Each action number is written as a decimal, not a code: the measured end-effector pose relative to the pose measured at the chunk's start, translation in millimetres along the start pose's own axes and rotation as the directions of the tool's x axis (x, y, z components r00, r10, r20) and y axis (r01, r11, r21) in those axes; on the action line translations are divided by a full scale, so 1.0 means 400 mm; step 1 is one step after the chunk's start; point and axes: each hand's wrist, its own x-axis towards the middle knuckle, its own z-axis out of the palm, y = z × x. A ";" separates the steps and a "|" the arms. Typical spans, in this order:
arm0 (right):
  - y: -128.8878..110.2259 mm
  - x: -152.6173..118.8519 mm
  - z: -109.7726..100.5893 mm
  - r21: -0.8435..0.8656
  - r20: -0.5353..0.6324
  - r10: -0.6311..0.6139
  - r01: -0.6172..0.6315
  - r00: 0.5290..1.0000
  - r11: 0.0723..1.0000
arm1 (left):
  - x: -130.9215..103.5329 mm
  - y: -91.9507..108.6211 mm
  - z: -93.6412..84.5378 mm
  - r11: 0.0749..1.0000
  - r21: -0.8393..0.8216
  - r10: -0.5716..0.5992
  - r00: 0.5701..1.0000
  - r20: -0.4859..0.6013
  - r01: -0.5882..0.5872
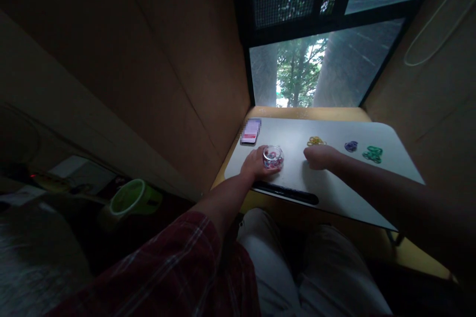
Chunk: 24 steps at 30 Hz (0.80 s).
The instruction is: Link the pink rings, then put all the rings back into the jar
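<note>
My left hand (257,164) is wrapped around a clear jar (273,152), which stands upright on the white folding table (290,131). Small pieces in mixed colours, pink and red among them, show through its wall. My right hand (316,157) is closed, low over the table just in front of a pile of yellow rubber bands (316,141). Its fingertips are turned away, so whatever they may hold is hidden. Farther right lie a small pile of purple rubber bands (351,146) and a pile of green rubber bands (373,154).
A phone (250,132) lies at the table's far left corner. Along the near edge runs a black slot (286,192). The window (305,72) rises behind the table, with walls on both sides. A green bin (130,197) stands down on the left.
</note>
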 end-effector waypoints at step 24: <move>-0.172 0.032 -0.181 0.298 -0.426 -0.141 0.286 0.894 0.911 | -0.008 0.017 -0.016 0.997 -0.041 -0.063 0.998 0.000 0.063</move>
